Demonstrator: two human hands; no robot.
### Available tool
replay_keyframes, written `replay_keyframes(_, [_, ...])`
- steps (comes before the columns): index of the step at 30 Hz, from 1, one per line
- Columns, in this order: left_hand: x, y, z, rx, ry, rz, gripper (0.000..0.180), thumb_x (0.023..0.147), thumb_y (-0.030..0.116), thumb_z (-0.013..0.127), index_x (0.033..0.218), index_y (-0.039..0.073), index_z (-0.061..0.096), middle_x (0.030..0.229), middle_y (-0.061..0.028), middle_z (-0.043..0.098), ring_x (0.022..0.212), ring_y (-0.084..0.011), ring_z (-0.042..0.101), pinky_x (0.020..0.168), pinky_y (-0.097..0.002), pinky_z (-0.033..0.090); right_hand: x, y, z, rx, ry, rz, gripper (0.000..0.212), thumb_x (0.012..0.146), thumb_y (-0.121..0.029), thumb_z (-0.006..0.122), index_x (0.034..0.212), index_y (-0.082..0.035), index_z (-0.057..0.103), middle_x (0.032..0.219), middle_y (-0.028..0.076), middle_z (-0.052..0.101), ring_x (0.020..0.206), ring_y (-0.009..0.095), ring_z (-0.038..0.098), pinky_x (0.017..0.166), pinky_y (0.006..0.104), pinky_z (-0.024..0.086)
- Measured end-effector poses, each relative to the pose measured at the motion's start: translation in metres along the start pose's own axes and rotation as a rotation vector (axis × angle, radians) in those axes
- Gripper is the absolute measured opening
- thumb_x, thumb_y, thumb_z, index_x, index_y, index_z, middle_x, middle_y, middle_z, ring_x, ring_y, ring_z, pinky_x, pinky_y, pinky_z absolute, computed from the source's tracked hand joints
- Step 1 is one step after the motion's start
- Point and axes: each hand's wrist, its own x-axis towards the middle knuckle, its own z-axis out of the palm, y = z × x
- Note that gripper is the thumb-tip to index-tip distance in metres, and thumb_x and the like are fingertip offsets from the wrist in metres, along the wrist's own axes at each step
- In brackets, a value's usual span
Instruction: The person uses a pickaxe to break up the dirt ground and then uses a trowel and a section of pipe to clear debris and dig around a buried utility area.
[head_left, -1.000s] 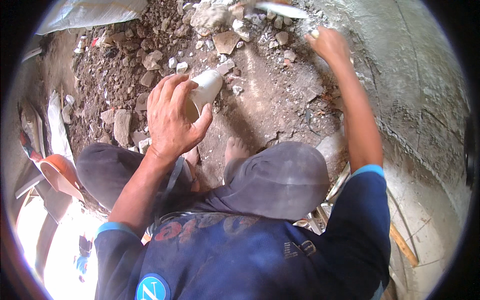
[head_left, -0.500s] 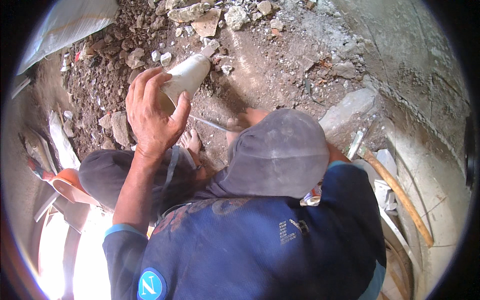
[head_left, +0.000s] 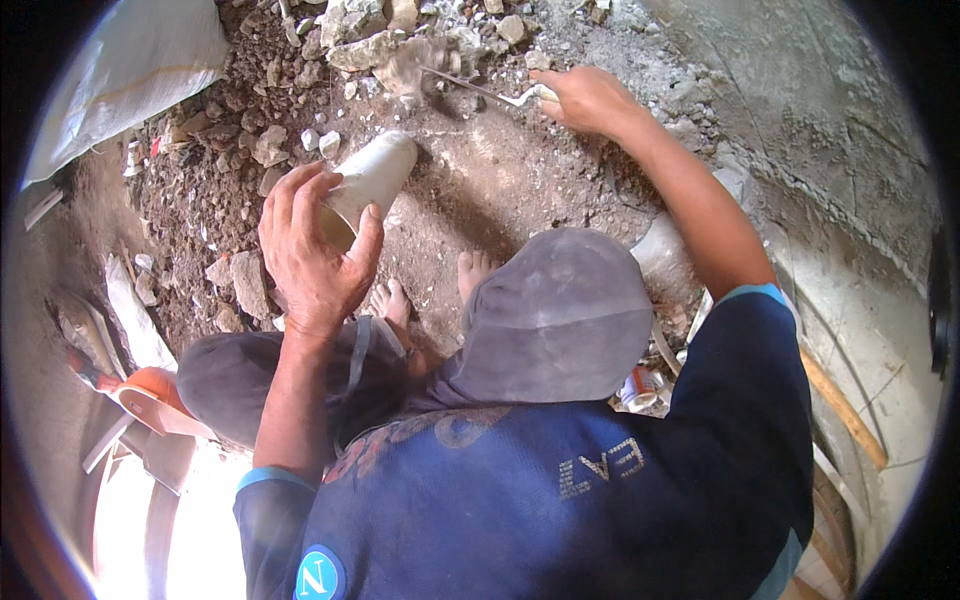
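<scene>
My left hand is closed around the near end of a short cream-coloured pipe piece, held tilted over the dirt ground. My right hand reaches forward and grips the pale handle of a thin metal tool. The tool's far end is blurred against the stones at the top of the rubble. My bare feet rest on the soil between my bent knees, which are covered in grey cloth.
Broken stones and rubble lie across the ground ahead. A white sack sits at the upper left and a rough concrete wall curves along the right. A second pale pipe piece, a small can and an orange object lie close by.
My right hand was raised a second ago, dropped out of sight behind my knee, and now stretches out to the stones with the tool. My left hand kept hold of the pipe.
</scene>
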Motion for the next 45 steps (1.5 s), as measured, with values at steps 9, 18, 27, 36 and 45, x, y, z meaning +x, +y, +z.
replay_keyframes(9, [0.005, 0.004, 0.002, -0.011, -0.011, -0.003, 0.04, 0.071, 0.026, 0.07, 0.103, 0.005, 0.06, 0.114, -0.0131, 0.057, 0.11, -0.032, 0.052, 0.096, -0.0436, 0.038, 0.073, -0.014, -0.015, -0.05, -0.423, -0.154, 0.006, 0.076, -0.007, 0.067, 0.077, -0.001, 0.067, 0.076, 0.013, 0.059, 0.068, 0.016, 0.059, 0.057, 0.026, 0.053])
replay_keyframes(18, [0.001, -0.002, -0.001, -0.023, -0.001, -0.031, 0.041, 0.07, 0.025, 0.071, 0.104, 0.006, 0.06, 0.115, -0.0132, 0.057, 0.112, -0.0325, 0.051, 0.098, -0.0444, 0.037, 0.077, -0.036, -0.116, -0.296, -0.045, -0.047, 0.026, 0.066, -0.011, 0.079, 0.091, -0.005, 0.073, 0.096, 0.011, 0.07, 0.09, 0.028, 0.068, 0.074, 0.0403, 0.056])
replay_keyframes(27, [0.004, 0.002, 0.0, -0.039, -0.023, -0.05, 0.04, 0.069, 0.022, 0.07, 0.104, 0.006, 0.059, 0.116, -0.013, 0.056, 0.115, -0.0328, 0.05, 0.099, -0.0447, 0.036, 0.037, 0.022, -0.021, -0.275, -0.27, -0.081, 0.027, 0.064, -0.009, 0.07, 0.091, -0.007, 0.072, 0.094, 0.012, 0.069, 0.086, 0.027, 0.068, 0.068, 0.0422, 0.054])
replay_keyframes(36, [0.004, 0.004, 0.001, -0.006, 0.013, -0.021, 0.04, 0.071, 0.023, 0.072, 0.105, 0.007, 0.059, 0.117, -0.0128, 0.057, 0.111, -0.0328, 0.053, 0.096, -0.0445, 0.039, 0.165, 0.02, -0.201, -0.309, 0.321, 0.038, 0.023, 0.068, -0.014, 0.07, 0.09, -0.009, 0.074, 0.096, 0.012, 0.071, 0.092, 0.027, 0.068, 0.074, 0.039, 0.053])
replay_keyframes(45, [0.001, 0.002, -0.003, 0.004, -0.01, -0.044, 0.041, 0.071, 0.024, 0.07, 0.106, 0.007, 0.058, 0.117, -0.0128, 0.056, 0.116, -0.0332, 0.049, 0.1, -0.0456, 0.035, 0.047, -0.002, -0.117, 0.593, 0.23, 0.135, 0.043, 0.084, -0.006, 0.056, 0.124, 0.009, 0.046, 0.07, 0.012, 0.054, 0.061, 0.019, 0.056, 0.048, 0.0251, 0.048])
